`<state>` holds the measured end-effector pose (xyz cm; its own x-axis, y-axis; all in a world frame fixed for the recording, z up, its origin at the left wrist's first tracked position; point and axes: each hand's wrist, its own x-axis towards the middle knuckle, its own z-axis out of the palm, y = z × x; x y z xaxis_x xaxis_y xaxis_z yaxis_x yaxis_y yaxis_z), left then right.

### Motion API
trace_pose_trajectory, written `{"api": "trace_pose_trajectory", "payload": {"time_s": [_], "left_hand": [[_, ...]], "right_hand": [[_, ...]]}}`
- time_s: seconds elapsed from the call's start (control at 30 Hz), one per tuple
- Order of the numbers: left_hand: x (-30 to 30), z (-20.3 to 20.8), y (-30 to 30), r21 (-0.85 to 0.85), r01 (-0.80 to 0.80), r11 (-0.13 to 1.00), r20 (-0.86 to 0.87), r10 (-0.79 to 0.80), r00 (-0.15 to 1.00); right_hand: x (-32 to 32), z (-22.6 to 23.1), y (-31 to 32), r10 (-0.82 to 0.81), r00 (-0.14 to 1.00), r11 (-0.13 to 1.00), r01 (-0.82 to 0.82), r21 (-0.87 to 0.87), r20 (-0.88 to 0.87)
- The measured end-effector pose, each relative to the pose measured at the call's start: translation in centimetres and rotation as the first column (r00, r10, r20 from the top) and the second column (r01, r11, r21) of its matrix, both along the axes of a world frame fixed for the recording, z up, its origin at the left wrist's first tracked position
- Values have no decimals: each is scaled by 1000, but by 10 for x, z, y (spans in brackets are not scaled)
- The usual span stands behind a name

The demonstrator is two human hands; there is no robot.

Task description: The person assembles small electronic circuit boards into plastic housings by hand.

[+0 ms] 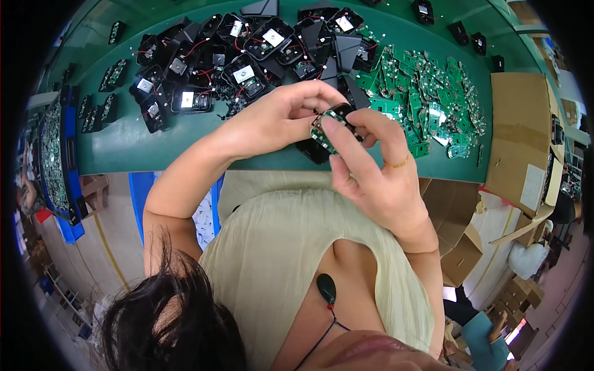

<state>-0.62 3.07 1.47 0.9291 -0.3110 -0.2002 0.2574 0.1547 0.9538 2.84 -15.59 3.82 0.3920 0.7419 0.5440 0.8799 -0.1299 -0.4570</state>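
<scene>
Over the near edge of the green table, my left hand (265,127) is closed around a black plastic housing (314,151). A small green circuit board (323,137) lies at the housing's open face. My right hand (387,176) pinches this board, its thumb and forefinger on the upper side. How far the board sits inside the housing is hidden by the fingers. Just beyond my hands lie heaped black housings (247,74) with red wires and silvery square parts. To their right spreads a pile of loose green circuit boards (427,93).
Small black screws or bits (232,105) are scattered by the housings. Several assembled units (110,106) stand at the table's left. A cardboard box (516,136) borders the right edge. A blue rack of boards (62,154) is at far left. Another person (482,340) shows at lower right.
</scene>
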Motion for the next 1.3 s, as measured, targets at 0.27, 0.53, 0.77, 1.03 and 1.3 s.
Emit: {"api": "trace_pose_trajectory", "payload": {"time_s": [0.27,0.53,0.77,1.03,1.3], "left_hand": [[-5,-9,-15,-374,-255,892,-243,171,955],[-10,-15,-22,-363,-271,891,-236,194,952],[-7,-4,-24,-415,-296,861,-215,223,951],[-12,0,-33,-151,-297,943,-61,291,955],[-25,6,-38,-402,-355,844,-158,318,935]], "right_hand": [[-1,-4,3,-79,989,996,72,62,129],[14,-12,-4,-9,984,990,-17,143,178],[25,-12,-14,35,995,996,-43,83,96],[31,-14,-9,70,984,988,-91,126,165],[25,-20,3,-108,987,982,87,166,118]]}}
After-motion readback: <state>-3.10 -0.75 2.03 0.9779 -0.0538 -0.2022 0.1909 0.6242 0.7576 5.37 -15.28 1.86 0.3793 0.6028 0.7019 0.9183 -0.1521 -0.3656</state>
